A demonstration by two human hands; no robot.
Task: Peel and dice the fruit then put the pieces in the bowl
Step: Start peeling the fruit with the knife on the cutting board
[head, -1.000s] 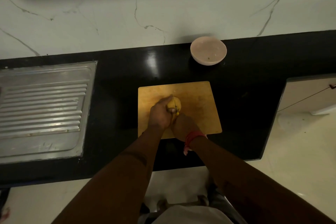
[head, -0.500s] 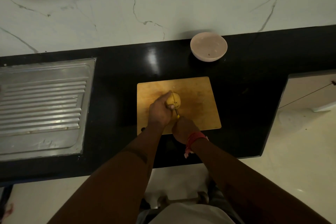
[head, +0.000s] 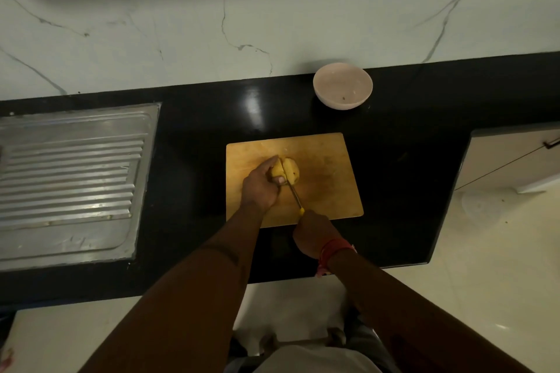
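Dim counter [head: 194, 118]: left hand [head: 260, 188] grips half-hidden fruit [head: 289, 171], right hand [head: 313, 235] fingers hide knife [head: 294, 194] handle.

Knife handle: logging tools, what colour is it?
Yellow, peeking from the right hand gripping the knife handle; head view.

Dim light falls on a veined marble wall [head: 272, 9], black countertop [head: 197, 118], steel drainboard [head: 69, 179] and pale floor [head: 500, 266].

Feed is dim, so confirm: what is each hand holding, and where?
Left hand grips the peeled yellow fruit by its left side on the wooden cutting board. Right hand grips the knife by its yellow handle.
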